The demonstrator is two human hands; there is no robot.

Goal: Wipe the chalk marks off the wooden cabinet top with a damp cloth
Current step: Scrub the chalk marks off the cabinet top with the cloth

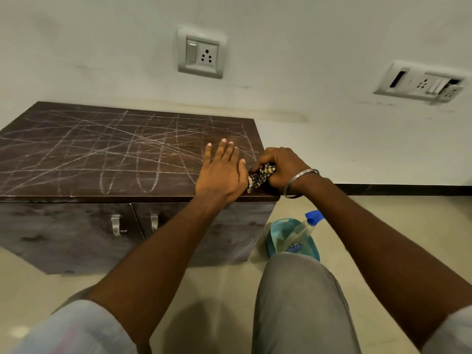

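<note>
One cabinet (pixel 71 233) stands against the wall, and its cabinet top (pixel 76 149) is the working surface. Chalk marks (pixel 143 146) cross nearly all of this surface as many overlapping lines and loops, too many to count. No wiped band is visible. Only the front right corner, under the hands, shows few marks, and it is not possible to tell whether that corner has been cleaned.

Assessment: the wipe is at its start, and almost the whole top remains to be done.

Count, largest first:
- Two hands. The left hand (pixel 219 169) lies flat on the surface with straight fingers, holding nothing. The right hand (pixel 281 167) has its fingers curled around the cloth.
- Two socket plates (pixel 201 52) on the wall.
- One teal basin (pixel 277 226) on the floor, right of the cabinet.
- One spray bottle (pixel 301 231), leaning in the basin.
- One checked cloth (pixel 260 176), bunched on the front right corner of the top, between the two hands.
- Two door handles (pixel 117 224).
- One bangle (pixel 301 182) on the right wrist.
</note>
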